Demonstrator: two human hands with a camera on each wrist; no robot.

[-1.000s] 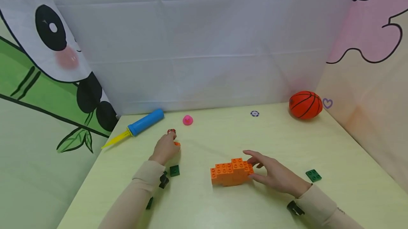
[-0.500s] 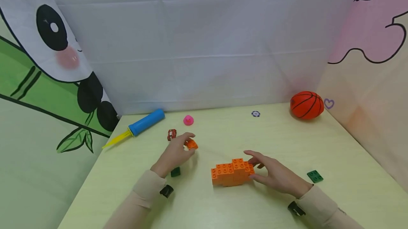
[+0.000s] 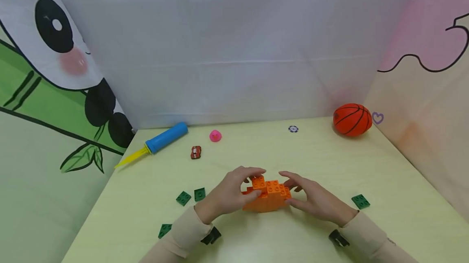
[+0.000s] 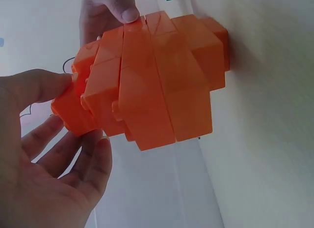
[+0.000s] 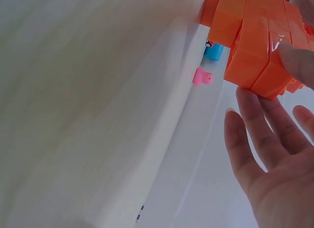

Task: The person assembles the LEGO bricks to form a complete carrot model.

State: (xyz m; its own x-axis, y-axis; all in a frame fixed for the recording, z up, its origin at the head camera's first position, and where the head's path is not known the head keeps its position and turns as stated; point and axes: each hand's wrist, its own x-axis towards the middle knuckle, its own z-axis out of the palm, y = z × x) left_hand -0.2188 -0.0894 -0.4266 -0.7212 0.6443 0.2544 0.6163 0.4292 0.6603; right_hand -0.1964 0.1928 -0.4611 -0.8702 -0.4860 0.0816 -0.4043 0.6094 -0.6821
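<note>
Presently, the left hand (image 3: 229, 193) is pinching a small brick (image 3: 258, 181) onto the orange block stack (image 3: 269, 198); the right hand (image 3: 315, 202), fingers relaxed, is steadying the stack's right end.

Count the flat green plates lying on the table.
4. Two lie side by side left of the left hand: green plate and green plate. One sits near the front edge, one right of the right hand. Sleeves may hide more.
</note>
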